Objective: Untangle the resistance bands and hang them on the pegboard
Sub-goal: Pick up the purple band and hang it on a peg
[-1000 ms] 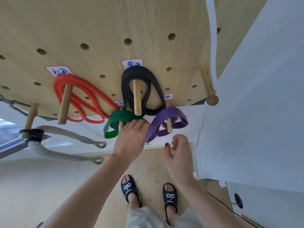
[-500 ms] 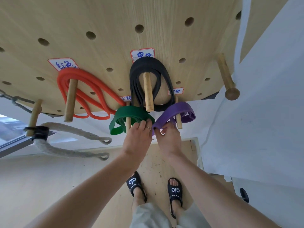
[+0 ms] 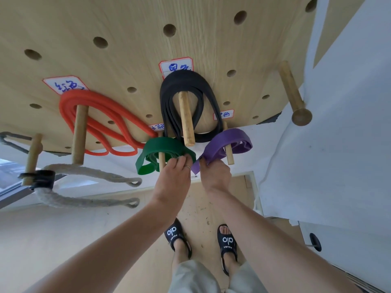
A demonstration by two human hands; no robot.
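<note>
A second ago the right hand (image 3: 215, 176) was hanging free below the pegs, now it's up pinching the purple band (image 3: 222, 144), while the left hand (image 3: 173, 178) fingers curl onto the green band (image 3: 167, 150).

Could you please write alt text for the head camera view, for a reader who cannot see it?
Two bare hands reach up to a wooden pegboard: the left hand touches the green band and the right hand pinches the purple band, each looped over a peg. An orange band and a black band hang on pegs above.
</note>
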